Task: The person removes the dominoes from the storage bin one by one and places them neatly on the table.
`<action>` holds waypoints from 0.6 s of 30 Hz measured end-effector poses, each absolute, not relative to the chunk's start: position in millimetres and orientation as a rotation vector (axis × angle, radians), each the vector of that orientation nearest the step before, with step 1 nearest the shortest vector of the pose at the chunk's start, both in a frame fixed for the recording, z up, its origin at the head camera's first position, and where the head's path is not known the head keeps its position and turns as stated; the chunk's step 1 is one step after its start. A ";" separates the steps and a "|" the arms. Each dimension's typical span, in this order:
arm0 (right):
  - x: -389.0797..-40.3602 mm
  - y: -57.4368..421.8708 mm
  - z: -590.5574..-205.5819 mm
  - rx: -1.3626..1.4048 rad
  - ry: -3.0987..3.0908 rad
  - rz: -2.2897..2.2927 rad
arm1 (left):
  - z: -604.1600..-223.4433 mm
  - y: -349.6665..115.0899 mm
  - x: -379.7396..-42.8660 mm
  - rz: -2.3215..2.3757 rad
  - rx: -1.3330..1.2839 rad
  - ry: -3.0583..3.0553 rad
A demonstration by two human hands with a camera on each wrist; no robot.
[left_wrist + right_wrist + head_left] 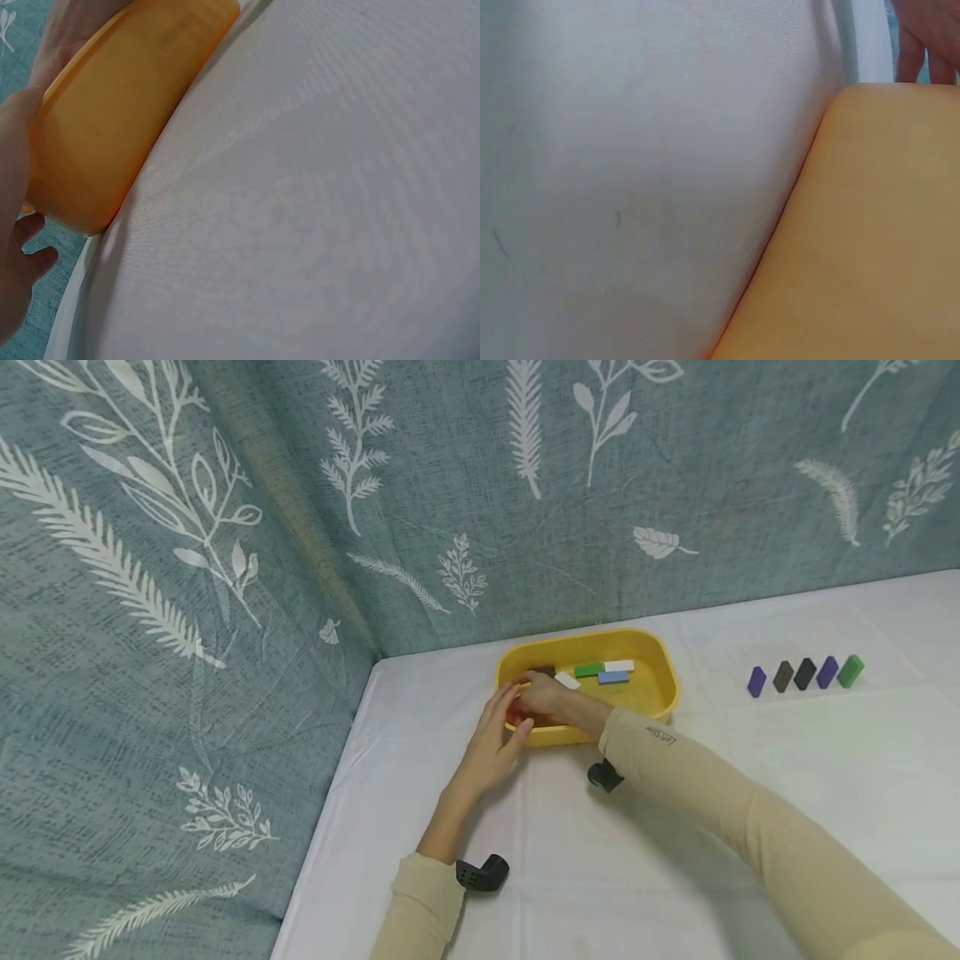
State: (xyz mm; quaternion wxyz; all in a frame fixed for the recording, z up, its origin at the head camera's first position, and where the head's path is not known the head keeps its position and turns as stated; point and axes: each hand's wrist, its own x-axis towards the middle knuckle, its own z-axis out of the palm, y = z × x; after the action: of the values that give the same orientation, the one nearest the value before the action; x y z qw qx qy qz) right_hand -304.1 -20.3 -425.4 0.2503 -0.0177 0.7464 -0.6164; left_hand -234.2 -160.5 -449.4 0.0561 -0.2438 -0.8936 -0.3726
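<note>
A yellow plastic bin (637, 697) stands on the white-covered table and holds small domino-like blocks. My right hand (551, 696) reaches down into its left part; its fingertips and whatever they touch are hidden. Something red (516, 715) shows beside those fingers. At the bin's left end rests my left hand (487, 753), fairly straight fingers along the rim and thumb apart near the front corner. Within the bin lie a green block (588, 669), a blue block (613, 677), a white block (619, 666), a second white block (567, 680) and a dark block (543, 671).
To the right, several blocks stand upright in a spaced row: a purple block (757, 682), a brown block (783, 677), a black block (806, 673), another purple block (828, 672) and a green one. A patterned curtain (525, 552) hangs behind and left of the table.
</note>
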 end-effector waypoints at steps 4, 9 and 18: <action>-303.8 -19.0 -425.9 -0.038 1.937 -1.729 | -450.6 -160.3 -233.7 -1.131 -0.736 -2.712; -303.8 -13.8 -422.3 0.071 1.732 -1.836 | -450.9 -160.1 -234.4 -1.126 -0.743 -2.715; -304.7 -8.9 -423.2 0.035 1.668 -1.806 | -452.4 -161.1 -237.0 -1.100 -0.746 -2.700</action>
State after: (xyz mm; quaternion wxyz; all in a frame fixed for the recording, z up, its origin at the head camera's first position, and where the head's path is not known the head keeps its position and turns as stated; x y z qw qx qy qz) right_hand -304.7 -8.9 -423.2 0.3351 0.0135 0.6391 -0.6921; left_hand -237.0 -161.1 -452.4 0.0663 -0.2473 -0.8952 -0.3647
